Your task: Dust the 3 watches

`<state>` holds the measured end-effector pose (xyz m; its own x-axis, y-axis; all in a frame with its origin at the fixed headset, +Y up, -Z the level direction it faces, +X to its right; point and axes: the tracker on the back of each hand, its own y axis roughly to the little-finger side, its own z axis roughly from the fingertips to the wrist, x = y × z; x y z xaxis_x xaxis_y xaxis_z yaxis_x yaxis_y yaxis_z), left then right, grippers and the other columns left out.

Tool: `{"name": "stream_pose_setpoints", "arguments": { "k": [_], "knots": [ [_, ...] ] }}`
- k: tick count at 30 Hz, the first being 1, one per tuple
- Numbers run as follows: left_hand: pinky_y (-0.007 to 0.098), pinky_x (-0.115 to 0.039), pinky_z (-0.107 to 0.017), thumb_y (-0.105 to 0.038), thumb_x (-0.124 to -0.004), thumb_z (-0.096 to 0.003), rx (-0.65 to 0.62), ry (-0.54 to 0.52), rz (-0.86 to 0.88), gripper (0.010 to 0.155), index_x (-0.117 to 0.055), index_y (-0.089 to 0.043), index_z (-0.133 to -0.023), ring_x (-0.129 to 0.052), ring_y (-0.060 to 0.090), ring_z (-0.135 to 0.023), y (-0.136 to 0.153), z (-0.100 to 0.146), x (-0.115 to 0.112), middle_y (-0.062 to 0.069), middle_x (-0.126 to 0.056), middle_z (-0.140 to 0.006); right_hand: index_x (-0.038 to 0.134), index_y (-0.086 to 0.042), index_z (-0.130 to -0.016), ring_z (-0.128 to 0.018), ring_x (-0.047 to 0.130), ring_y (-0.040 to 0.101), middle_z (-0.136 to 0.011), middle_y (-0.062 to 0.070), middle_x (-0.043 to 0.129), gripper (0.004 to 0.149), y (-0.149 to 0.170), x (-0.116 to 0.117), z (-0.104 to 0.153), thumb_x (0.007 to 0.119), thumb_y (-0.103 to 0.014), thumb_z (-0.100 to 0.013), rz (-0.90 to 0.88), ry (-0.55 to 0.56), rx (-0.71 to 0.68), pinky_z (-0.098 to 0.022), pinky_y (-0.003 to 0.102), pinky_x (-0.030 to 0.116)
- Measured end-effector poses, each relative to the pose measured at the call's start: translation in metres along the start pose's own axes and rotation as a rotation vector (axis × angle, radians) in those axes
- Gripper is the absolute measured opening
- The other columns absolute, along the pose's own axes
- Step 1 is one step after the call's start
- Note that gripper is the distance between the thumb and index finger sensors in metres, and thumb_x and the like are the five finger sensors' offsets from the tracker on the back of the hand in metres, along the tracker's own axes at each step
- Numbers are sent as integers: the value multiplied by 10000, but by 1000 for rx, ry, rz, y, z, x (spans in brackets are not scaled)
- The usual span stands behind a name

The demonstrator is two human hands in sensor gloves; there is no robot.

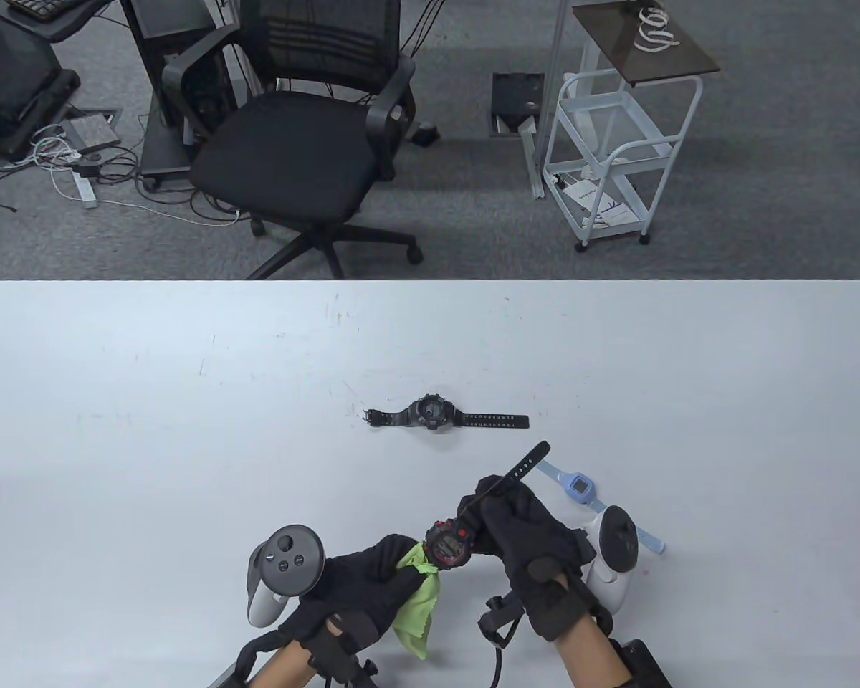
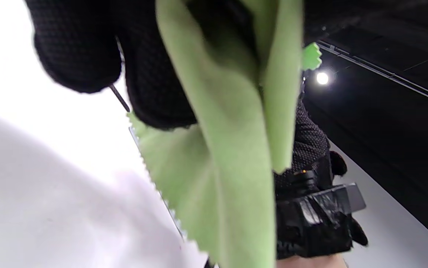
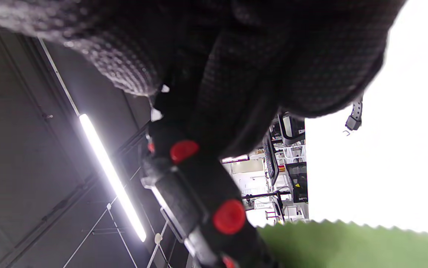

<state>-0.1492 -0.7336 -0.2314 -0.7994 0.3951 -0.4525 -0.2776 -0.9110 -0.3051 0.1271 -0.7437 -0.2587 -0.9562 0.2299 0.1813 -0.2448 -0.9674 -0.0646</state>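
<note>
Right hand [image 1: 530, 548] grips red-black watch [image 1: 449, 545] above table [image 1: 186, 430] front; left hand [image 1: 362, 588] pinches green cloth [image 1: 417, 602] vs. its face. Black watch [image 1: 430, 413] lies mid-table; blue watch [image 1: 580, 491] behind right hand. 3 watches total.

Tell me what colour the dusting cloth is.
Light green cloth, held in the left hand; the left wrist view shows it best.

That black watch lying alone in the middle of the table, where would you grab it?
By the case of the black watch, pinched across its near and far edges from straight above. It lies flat with both straps stretched out sideways, so the thick middle gives the firmest hold, I'd say.
</note>
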Motion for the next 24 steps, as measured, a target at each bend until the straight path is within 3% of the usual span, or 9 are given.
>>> {"name": "stream_pose_setpoints", "arguments": {
  "k": [4, 9, 12, 19, 24],
  "knots": [
    [533, -909, -391, -454, -809, -492, -7, -41, -44, 446, -940, -96, -724, -1081, 193, -260, -1, 2, 5, 60, -1034, -484, 827, -185, -877, -479, 1090, 143, -718, 11, 1021, 454, -1, -1, 0, 821, -410, -483, -10, 2, -3, -397, 455, 902],
    [567, -880, -451, -362, -810, -492, -18, -4, -37, 463, -871, -103, -871, -1095, 242, -390, -1, 1, 2, 133, -1005, -663, 827, -178, -876, -473, 1092, 139, -709, 14, 1025, 459, 0, -2, 0, 824, -411, -481, 8, 12, -1, -392, 453, 905],
    [562, -882, -449, -341, -806, -490, -15, 10, -45, 467, -858, -96, -884, -1093, 232, -383, -1, 0, 2, 134, -1000, -663, 825, -177, -877, -475, 1091, 139, -711, 14, 1023, 459, 0, -3, 0, 823, -409, -482, 4, 8, 4, -394, 454, 903],
    [537, -905, -400, -427, -801, -489, -22, -13, -63, 441, -934, -90, -741, -1087, 200, -278, -2, 2, 6, 76, -1032, -511, 826, -180, -877, -472, 1092, 139, -709, 12, 1025, 457, 0, -3, 1, 821, -412, -483, -9, 7, 3, -394, 453, 904],
    [555, -889, -455, -344, -795, -488, -11, 11, -70, 463, -847, -92, -874, -1104, 228, -399, -3, 1, 4, 120, -1002, -674, 826, -176, -874, -477, 1093, 144, -711, 17, 1023, 458, -1, -2, 2, 826, -404, -477, 1, 17, -5, -394, 455, 904]
  ]
}}
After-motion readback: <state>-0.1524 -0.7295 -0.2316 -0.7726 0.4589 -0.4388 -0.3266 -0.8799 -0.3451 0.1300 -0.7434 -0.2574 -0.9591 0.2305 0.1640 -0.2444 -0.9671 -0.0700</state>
